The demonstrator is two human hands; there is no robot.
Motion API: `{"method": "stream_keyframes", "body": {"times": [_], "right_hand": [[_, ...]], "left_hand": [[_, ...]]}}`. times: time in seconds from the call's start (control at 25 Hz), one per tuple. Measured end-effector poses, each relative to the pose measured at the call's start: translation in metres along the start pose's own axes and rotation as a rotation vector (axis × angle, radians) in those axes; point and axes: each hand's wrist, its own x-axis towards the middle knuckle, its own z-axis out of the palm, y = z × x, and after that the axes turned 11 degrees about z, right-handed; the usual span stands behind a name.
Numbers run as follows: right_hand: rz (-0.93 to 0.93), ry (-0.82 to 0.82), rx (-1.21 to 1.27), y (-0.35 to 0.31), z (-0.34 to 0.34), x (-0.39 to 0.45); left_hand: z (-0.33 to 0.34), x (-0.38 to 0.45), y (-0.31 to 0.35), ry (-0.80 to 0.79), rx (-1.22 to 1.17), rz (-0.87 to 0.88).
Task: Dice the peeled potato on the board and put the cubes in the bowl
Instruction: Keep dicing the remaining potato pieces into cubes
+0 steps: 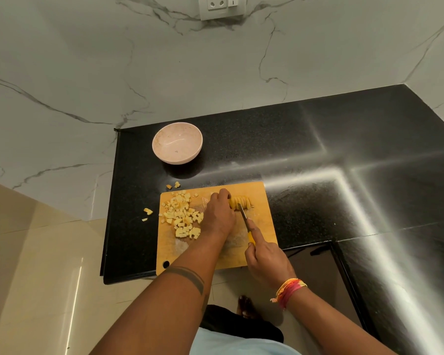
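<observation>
1. Left hand (219, 213) lies curled over the sliced potato piece (241, 201) at the far middle of the cutting board (264, 221), and its fingers hold the slices together.
2. Right hand (265, 260) is closed around the yellow handle of the knife (244, 216), with the index finger stretched along the back of the blade; the tip of the blade is at the slices.
3. A heap of cut cubes (182, 213) lies on the left part of the board, and a few stray cubes (148, 211) have fallen on the black worktop (318, 139) beside it.
4. The pink bowl (177, 146) stands on the worktop beyond the board, well apart from the cubes; it looks empty, though the small mark inside is not clear to me.
5. I judge the potato as firm but wet and slippery, so the slices can slide apart; it is better to hold them from above with the fingertips bent back from the blade.
6. The cubes are light and roll easily, so they should be scooped together, not picked up one by one.
</observation>
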Motion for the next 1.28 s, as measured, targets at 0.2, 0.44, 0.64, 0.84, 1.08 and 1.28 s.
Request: {"method": "stream_keyframes", "body": {"times": [0.2,0.44,0.64,0.84,1.08,1.28], "right_hand": [[0.006,-0.007,0.022,-0.002,0.006,-0.008],[0.011,-0.021,0.016,-0.004,0.015,-0.018],[0.052,-0.055,0.018,-0.003,0.017,-0.022],[0.062,-0.040,-0.036,-0.009,0.018,-0.023],[0.059,-0.046,-0.074,-0.021,0.018,-0.021],[0.060,-0.069,-0.121,-0.028,0.020,-0.018]], "left_hand": [[-0.005,-0.004,-0.002,0.060,-0.091,-0.092],[0.003,-0.042,-0.003,0.107,-0.235,-0.079],[0.014,-0.061,-0.014,0.052,-0.168,-0.038],[0.010,-0.055,-0.017,-0.024,-0.093,-0.008],[0.008,-0.051,-0.020,-0.053,-0.024,0.044],[0.002,-0.046,-0.021,-0.094,0.068,0.103]]}}
